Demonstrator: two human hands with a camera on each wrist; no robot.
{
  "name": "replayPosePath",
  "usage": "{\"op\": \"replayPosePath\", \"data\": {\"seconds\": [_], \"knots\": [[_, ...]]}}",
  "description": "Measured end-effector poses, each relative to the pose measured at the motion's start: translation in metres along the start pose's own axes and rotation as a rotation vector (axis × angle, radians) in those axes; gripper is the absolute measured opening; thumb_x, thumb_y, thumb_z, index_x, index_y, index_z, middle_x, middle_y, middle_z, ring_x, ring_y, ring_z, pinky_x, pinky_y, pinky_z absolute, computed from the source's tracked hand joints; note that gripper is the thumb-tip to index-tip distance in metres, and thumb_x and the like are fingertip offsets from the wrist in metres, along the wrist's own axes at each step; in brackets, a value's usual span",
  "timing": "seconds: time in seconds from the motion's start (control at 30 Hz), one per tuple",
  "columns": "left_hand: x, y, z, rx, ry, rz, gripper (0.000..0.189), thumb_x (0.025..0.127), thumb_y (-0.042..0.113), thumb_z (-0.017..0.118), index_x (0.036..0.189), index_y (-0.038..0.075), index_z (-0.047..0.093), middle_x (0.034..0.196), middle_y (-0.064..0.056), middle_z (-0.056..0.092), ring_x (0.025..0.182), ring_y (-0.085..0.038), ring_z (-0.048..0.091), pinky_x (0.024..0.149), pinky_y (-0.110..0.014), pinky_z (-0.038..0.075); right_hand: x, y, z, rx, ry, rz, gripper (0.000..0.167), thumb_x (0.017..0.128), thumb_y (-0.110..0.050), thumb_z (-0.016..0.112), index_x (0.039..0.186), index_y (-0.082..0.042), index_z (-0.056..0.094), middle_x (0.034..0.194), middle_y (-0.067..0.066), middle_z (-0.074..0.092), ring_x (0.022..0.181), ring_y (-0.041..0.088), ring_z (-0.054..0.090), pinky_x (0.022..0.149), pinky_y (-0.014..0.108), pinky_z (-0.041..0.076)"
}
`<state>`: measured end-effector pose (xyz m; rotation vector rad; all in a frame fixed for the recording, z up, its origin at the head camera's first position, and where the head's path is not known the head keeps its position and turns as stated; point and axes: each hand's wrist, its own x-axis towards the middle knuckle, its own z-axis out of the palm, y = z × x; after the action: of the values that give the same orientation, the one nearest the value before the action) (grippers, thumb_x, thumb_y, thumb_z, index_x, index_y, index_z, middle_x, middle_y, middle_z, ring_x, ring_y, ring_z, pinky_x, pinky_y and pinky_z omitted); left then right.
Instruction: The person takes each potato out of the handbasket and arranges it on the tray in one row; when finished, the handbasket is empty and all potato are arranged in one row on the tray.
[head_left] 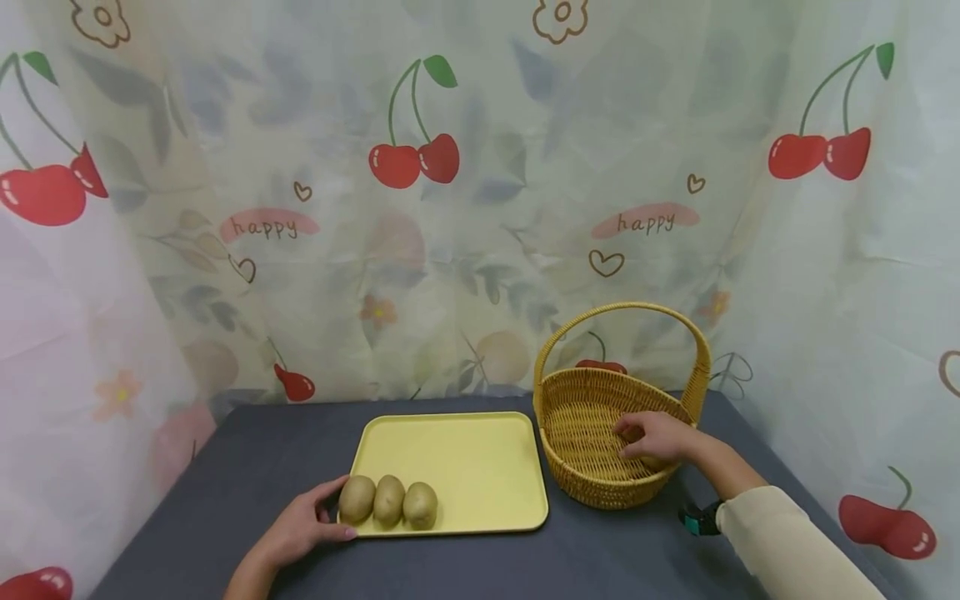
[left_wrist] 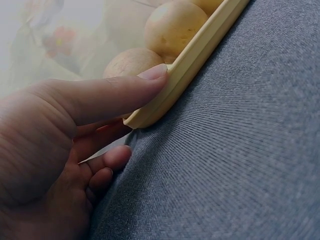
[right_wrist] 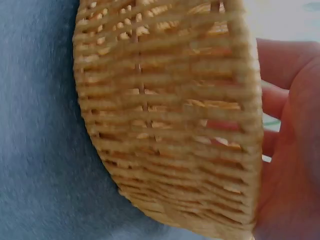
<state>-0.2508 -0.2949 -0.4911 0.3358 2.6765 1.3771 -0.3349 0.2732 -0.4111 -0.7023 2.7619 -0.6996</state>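
Note:
My left hand (head_left: 300, 523) holds a yellow tray (head_left: 480, 467) at its near left corner. In the left wrist view the thumb lies on the tray's rim (left_wrist: 187, 65), with the other fingers by its outer side. Three potatoes (head_left: 388, 500) sit in a row inside the tray at that corner. My right hand (head_left: 660, 437) reaches over the near right rim into a wicker basket (head_left: 585, 433), fingers loosely bent. A brownish rounded thing (head_left: 656, 462), perhaps a potato, shows partly beneath the palm. In the right wrist view the basket's woven wall (right_wrist: 175, 110) hides most of the fingers.
The basket's tall arched handle (head_left: 622, 307) rises above the right forearm. Basket and tray stand side by side on a dark grey cloth-covered table (head_left: 292, 442). A printed curtain (head_left: 480, 250) closes off the back and both sides. A dark band (head_left: 699, 520) hangs at the right wrist.

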Motion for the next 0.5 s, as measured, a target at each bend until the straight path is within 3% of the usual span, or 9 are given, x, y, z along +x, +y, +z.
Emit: {"op": "replayPosePath", "data": {"seconds": [0.17, 0.37, 0.5], "knots": [[0.0, -0.002, 0.001, -0.002, 0.01, -0.004, 0.087, 0.075, 0.025, 0.085, 0.144, -0.006, 0.041, 0.066, -0.002, 0.049, 0.058, -0.016, 0.046, 0.054, -0.027, 0.04, 0.003, -0.001, 0.006, -0.086, 0.017, -0.004, 0.029, 0.084, -0.021, 0.074, 0.109, -0.008, 0.068, 0.107, 0.005, 0.062, 0.097, 0.029, 0.059, 0.082, 0.048, 0.047], [0.0, -0.002, 0.001, -0.005, 0.007, -0.011, 0.086, 0.075, 0.025, 0.085, 0.144, -0.005, 0.042, 0.066, -0.002, 0.048, 0.058, -0.016, 0.046, 0.054, -0.027, 0.039, 0.005, -0.003, 0.014, -0.213, 0.004, 0.104, 0.026, 0.077, -0.016, 0.071, 0.102, -0.018, 0.071, 0.1, -0.002, 0.06, 0.082, 0.017, 0.052, 0.071, 0.04, 0.045], [0.0, -0.002, 0.001, -0.009, 0.0, -0.02, 0.086, 0.075, 0.026, 0.085, 0.144, -0.004, 0.042, 0.067, -0.002, 0.049, 0.059, -0.017, 0.046, 0.054, -0.027, 0.039, 0.002, -0.005, 0.015, -0.202, 0.009, 0.066, 0.021, 0.076, -0.006, 0.07, 0.096, -0.013, 0.07, 0.096, 0.001, 0.059, 0.078, 0.018, 0.05, 0.067, 0.037, 0.044]]}}
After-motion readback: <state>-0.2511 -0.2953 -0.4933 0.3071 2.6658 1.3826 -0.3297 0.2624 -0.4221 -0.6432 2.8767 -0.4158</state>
